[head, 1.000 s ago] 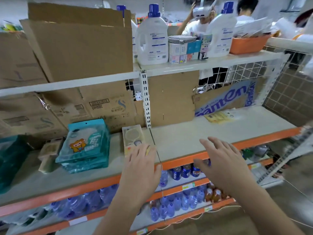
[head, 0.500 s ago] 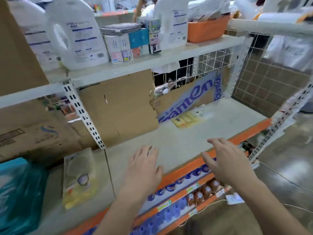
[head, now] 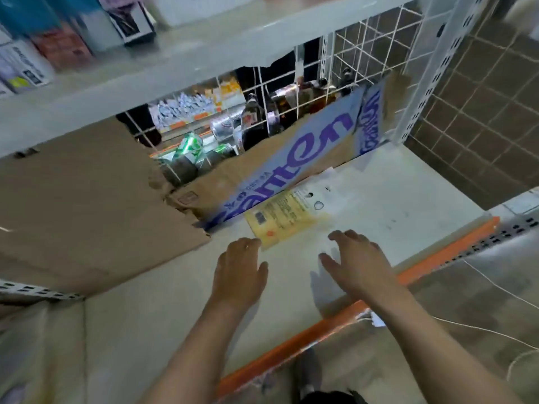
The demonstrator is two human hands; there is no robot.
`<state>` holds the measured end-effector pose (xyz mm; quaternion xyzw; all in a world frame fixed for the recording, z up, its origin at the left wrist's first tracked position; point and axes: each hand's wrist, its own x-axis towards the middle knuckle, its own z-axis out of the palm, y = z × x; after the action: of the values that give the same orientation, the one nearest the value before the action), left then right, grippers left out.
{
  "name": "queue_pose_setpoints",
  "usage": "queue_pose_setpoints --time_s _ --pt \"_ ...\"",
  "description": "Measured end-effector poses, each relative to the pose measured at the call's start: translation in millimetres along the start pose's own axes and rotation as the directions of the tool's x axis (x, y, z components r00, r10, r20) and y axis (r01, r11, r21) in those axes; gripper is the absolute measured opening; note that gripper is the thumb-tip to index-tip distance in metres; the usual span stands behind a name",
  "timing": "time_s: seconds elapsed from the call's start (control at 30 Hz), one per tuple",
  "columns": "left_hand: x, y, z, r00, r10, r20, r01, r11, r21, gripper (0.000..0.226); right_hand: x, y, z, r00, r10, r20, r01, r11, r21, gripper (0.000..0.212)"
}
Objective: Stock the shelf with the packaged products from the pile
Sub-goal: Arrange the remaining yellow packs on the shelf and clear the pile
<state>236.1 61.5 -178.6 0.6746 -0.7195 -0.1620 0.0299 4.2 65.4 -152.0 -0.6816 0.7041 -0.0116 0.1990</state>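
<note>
One flat yellow plastic packet (head: 287, 212) lies far back on the pale shelf board (head: 393, 185), against printed brown cardboard (head: 291, 161). The left hand (head: 239, 269) and right hand (head: 360, 263), both open and empty, have swung right, away from the pile, and are probably closing in to reposition the packet.

A flat yellow packet (head: 280, 217) with a clear upper end lies on the pale shelf (head: 393, 185), askew, towards the back, just beside the lettered cardboard (head: 291, 158)
</note>
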Motion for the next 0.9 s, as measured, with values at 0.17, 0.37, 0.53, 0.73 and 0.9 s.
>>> queue_pose_setpoints --time_s 0.17,0.37,0.53,0.73,0.9 --pt "35.4 2.2 25.4 0.999 0.029 -0.027 -0.028 0.999 0.038 0.047 29.4 22.7 13.1 1.0 0.012 0.012 -0.013 0.998 0.059 0.045" --pt "60.9 4.9 39.3 0.994 0.055 -0.097 -0.046 0.994 0.096 0.037 51.0 40.9 12.9 0.999 0.008 -0.046 -0.003 0.994 0.109 0.038" --pt "68.7 3.5 42.4 0.976 0.145 -0.163 -0.132 0.987 0.089 0.017 58.1 45.0 12.3 0.994 0.014 -0.107 0.001 0.991 0.137 0.035" --pt "56.3 0.4 36.8 0.969 0.164 -0.184 -0.163 0.986 0.023 0.003 52.6 36.5 8.0 0.993 -0.008 -0.121 0.025 0.99 0.138 0.035" --pt "24.0 4.0 24.2 0.984 0.116 -0.133 -0.127 0.989 -0.076 0.031 45.0 21.2 3.2 1.0 0.022 -0.014 -0.02 0.994 0.108 0.045"
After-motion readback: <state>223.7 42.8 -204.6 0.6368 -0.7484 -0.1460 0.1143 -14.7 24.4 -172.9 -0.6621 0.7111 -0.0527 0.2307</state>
